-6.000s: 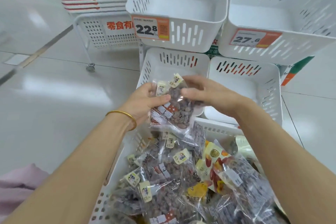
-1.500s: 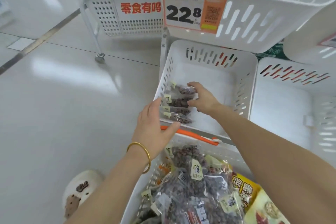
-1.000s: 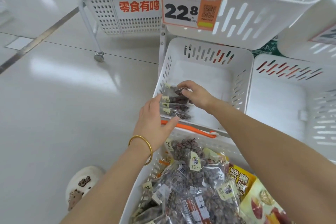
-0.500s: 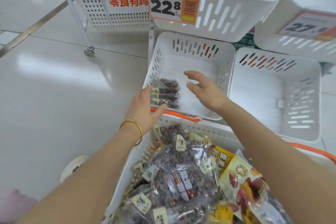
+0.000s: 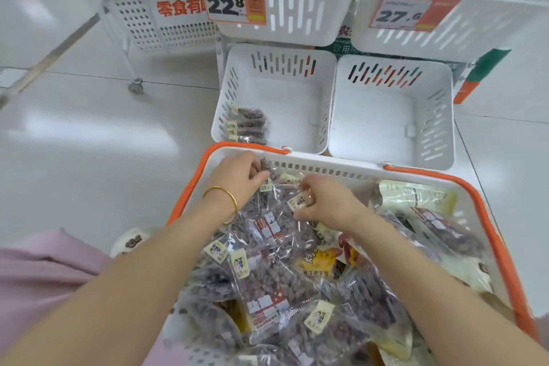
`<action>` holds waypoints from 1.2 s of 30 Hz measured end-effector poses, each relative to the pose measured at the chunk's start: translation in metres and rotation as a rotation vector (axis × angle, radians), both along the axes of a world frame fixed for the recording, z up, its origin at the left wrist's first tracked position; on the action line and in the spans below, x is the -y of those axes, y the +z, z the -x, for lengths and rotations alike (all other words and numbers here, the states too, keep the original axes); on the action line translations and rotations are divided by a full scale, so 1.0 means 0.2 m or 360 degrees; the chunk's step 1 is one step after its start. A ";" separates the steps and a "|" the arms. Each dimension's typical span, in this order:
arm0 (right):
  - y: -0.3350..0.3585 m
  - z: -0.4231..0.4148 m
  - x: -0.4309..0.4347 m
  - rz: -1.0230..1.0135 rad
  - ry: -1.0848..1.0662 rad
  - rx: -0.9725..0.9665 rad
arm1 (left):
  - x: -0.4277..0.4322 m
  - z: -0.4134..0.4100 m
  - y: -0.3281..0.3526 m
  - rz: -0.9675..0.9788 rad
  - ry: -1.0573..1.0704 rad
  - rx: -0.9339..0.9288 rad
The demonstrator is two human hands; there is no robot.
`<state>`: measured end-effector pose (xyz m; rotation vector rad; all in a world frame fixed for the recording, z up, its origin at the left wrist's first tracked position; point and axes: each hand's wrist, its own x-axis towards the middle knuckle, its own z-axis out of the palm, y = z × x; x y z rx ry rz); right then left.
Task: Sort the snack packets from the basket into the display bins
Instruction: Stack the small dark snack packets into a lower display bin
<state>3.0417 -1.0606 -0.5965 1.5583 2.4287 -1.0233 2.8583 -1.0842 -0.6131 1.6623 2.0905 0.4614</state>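
Note:
A white basket with an orange rim (image 5: pixel 487 217) in front of me is full of clear snack packets holding dark brown pieces (image 5: pixel 276 276), plus yellow packets (image 5: pixel 318 261). Both hands are inside its far end. My left hand (image 5: pixel 237 178) grips the top of a dark-snack packet near the far wall. My right hand (image 5: pixel 326 205) pinches the label corner of another clear packet (image 5: pixel 300 202). The lower left display bin (image 5: pixel 323 104) holds a stack of dark-snack packets (image 5: pixel 246 125) in its near left corner. The lower right bin (image 5: pixel 445 116) holds nothing.
Two upper white bins carry price tags, 22.8 (image 5: pixel 231 1) and 27.6 (image 5: pixel 413 13). A white wheeled rack with red characters (image 5: pixel 166 18) stands at the back left on the pale tiled floor. My pink clothing (image 5: pixel 38 276) and a slipper (image 5: pixel 130 241) show at lower left.
Both hands have come back from the lower left bin into the basket and taken hold of packets. The stack stays in the bin. The view has pulled back.

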 end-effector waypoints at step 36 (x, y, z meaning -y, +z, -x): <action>0.30 -0.04 -0.22 -0.0284 -0.0172 -0.0991 | -0.03 -0.12 0.25 -0.0013 -0.0325 0.0784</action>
